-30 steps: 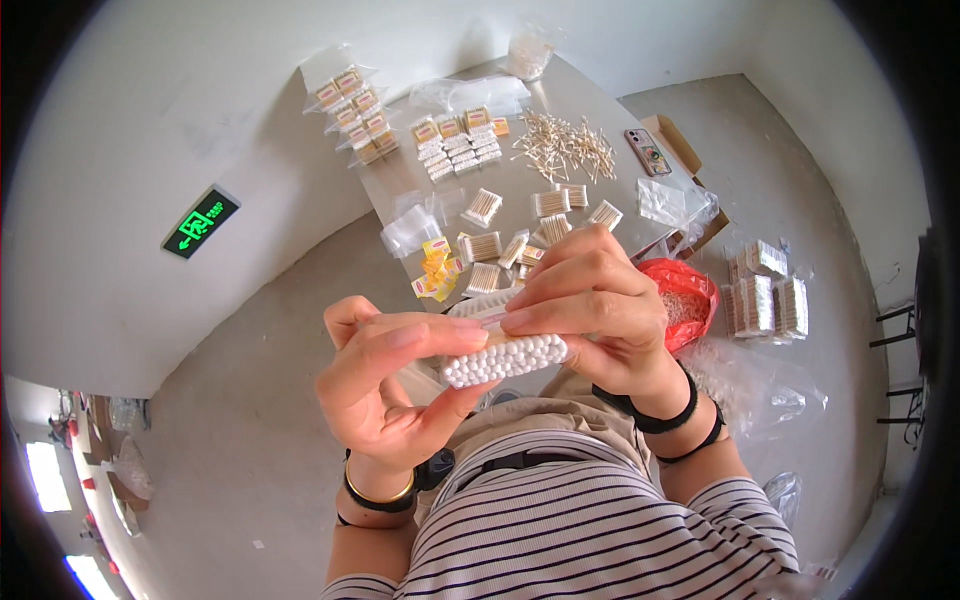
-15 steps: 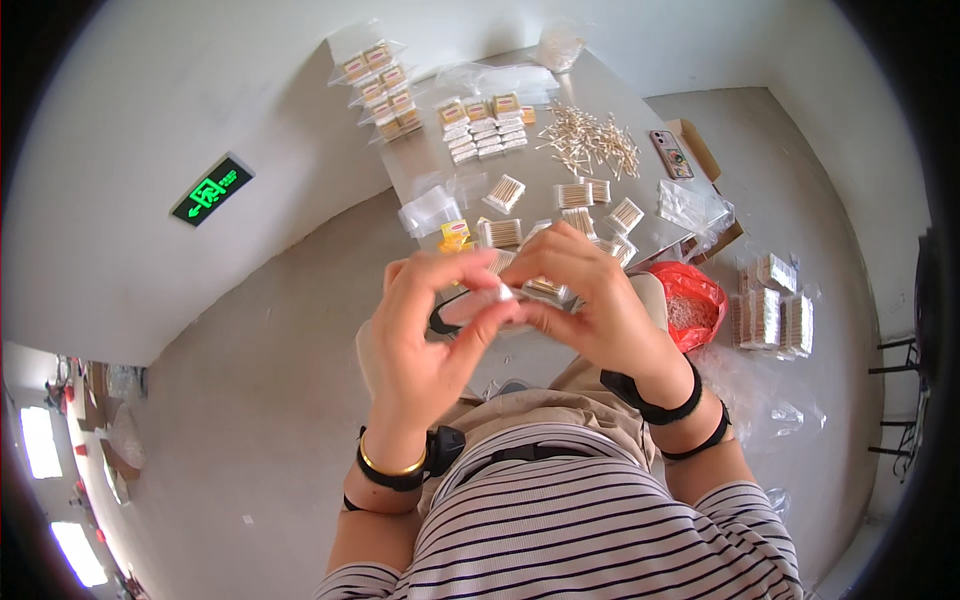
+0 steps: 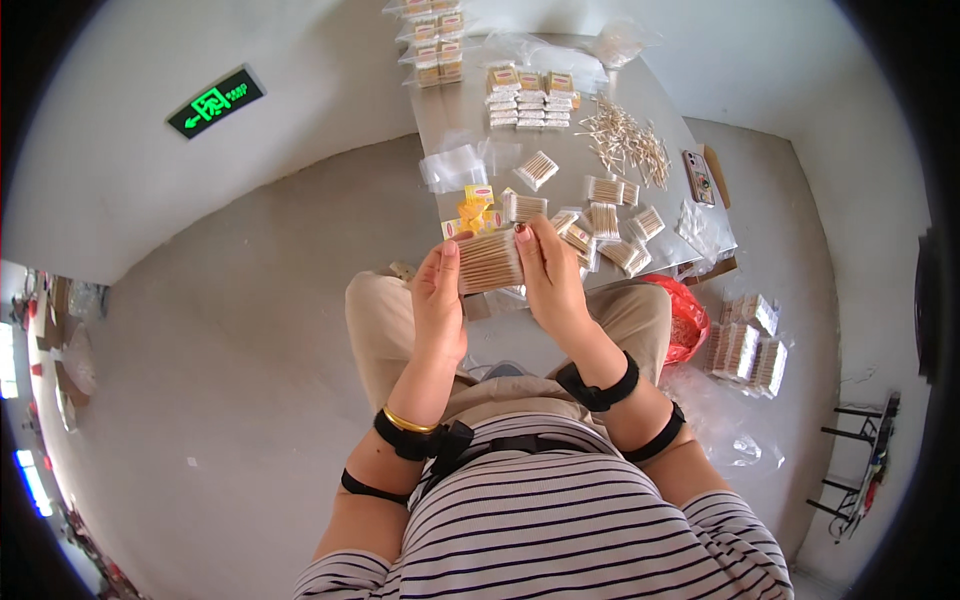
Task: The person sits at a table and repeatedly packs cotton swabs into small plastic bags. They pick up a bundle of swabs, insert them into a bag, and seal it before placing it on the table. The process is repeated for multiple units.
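Observation:
Between my two hands is a flat pack of cotton swabs (image 3: 490, 263), its wooden sticks lined up side by side with white tips at the ends. My left hand (image 3: 438, 300) grips its left edge, thumb on top. At the right edge, the fingers of my right hand (image 3: 552, 278) pinch it. Just beyond, on the table, lie several similar swab packs (image 3: 603, 219) in clear bags. Yellow printed cards (image 3: 472, 210) sit past my left fingertips, close to a stack of clear plastic bags (image 3: 453, 168).
On the grey table (image 3: 455, 110) are stacked swab packs (image 3: 530, 100), a heap of loose swabs (image 3: 627, 142) and a phone (image 3: 698, 177). A red plastic bag (image 3: 686, 322) hangs by my right knee. More packs (image 3: 745, 345) are piled at the right.
Both hands have spread apart and lowered slightly in relation to the table, and the swab pack now faces up flat between them. The view has shifted, with the table appearing higher.

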`<act>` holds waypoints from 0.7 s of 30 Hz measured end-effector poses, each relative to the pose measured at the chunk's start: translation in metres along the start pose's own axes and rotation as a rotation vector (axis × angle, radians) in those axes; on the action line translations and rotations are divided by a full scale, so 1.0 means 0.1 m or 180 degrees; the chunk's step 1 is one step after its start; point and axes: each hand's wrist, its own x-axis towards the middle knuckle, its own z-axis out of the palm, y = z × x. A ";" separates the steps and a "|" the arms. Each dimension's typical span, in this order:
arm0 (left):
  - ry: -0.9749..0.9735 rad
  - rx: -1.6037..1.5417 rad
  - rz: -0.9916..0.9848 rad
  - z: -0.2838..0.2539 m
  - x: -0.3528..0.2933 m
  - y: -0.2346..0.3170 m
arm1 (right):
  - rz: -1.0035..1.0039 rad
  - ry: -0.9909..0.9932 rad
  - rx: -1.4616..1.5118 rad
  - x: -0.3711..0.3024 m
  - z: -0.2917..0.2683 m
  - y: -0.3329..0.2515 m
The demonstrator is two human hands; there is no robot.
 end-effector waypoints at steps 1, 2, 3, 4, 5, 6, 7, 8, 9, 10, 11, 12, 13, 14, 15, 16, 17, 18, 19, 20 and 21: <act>0.0003 0.0049 -0.0083 -0.01 -0.04 0.02 | 0.0002 -0.0094 0.0103 0.01 0.03 0.02; 0.0005 0.0097 -0.0167 -0.02 -0.07 0.04 | 0.0007 -0.0189 0.0207 0.01 0.06 0.03; -0.0010 0.0170 -0.0151 -0.04 -0.08 0.05 | 0.0023 -0.0286 0.0258 0.01 0.08 0.02; -0.0029 0.0257 -0.0127 -0.06 -0.09 0.06 | 0.0035 -0.0374 0.0323 0.00 0.10 0.00; -0.0088 0.0274 -0.0097 -0.09 -0.09 0.06 | 0.0048 -0.0461 0.0387 0.00 0.12 -0.02; -0.0143 0.0289 -0.0068 -0.12 -0.09 0.06 | 0.0040 -0.0511 0.0351 0.00 0.12 -0.05; -0.0242 0.0240 -0.0025 -0.17 -0.08 0.06 | 0.0026 -0.0553 0.0321 0.01 0.11 -0.09; -0.0342 0.0191 0.0017 -0.19 -0.08 0.06 | 0.0013 -0.0593 0.0290 0.01 0.11 -0.13; -0.0248 0.0275 0.0206 -0.19 -0.09 0.06 | -0.0005 -0.0585 0.0292 0.02 0.12 -0.16; -0.0167 0.0363 0.0395 -0.15 -0.10 0.08 | -0.0027 -0.0563 0.0294 0.02 0.13 -0.20; -0.0085 0.0451 0.0583 -0.12 -0.11 0.09 | -0.0048 -0.0541 0.0296 0.02 0.14 -0.22; -0.0105 0.0641 0.0803 -0.13 -0.12 0.10 | -0.0005 -0.0543 0.0423 0.01 0.16 -0.22; -0.0127 0.0834 0.1026 -0.16 -0.13 0.12 | 0.0034 -0.0541 0.0553 0.00 0.18 -0.22; -0.0149 0.1026 0.1249 -0.17 -0.13 0.13 | 0.0075 -0.0538 0.0683 -0.01 0.19 -0.23; -0.0151 0.1180 0.1421 -0.16 -0.14 0.14 | 0.0125 -0.0488 0.0673 0.00 0.21 -0.25; -0.0145 0.1345 0.1595 -0.16 -0.15 0.15 | 0.0175 -0.0442 0.0675 0.00 0.23 -0.27; -0.0140 0.1510 0.1768 -0.15 -0.16 0.16 | 0.0226 -0.0395 0.0676 0.00 0.25 -0.30; -0.0193 0.1289 0.1583 -0.13 -0.17 0.19 | 0.0189 -0.0388 0.0638 0.01 0.25 -0.32; -0.0248 0.1072 0.1397 -0.11 -0.20 0.22 | 0.0153 -0.0377 0.0603 0.01 0.25 -0.35; -0.0303 0.0855 0.1211 -0.08 -0.22 0.26 | 0.0117 -0.0366 0.0568 0.02 0.24 -0.38; -0.0339 0.0608 0.0796 -0.06 -0.23 0.32 | -0.0035 -0.0378 0.0460 0.02 0.22 -0.42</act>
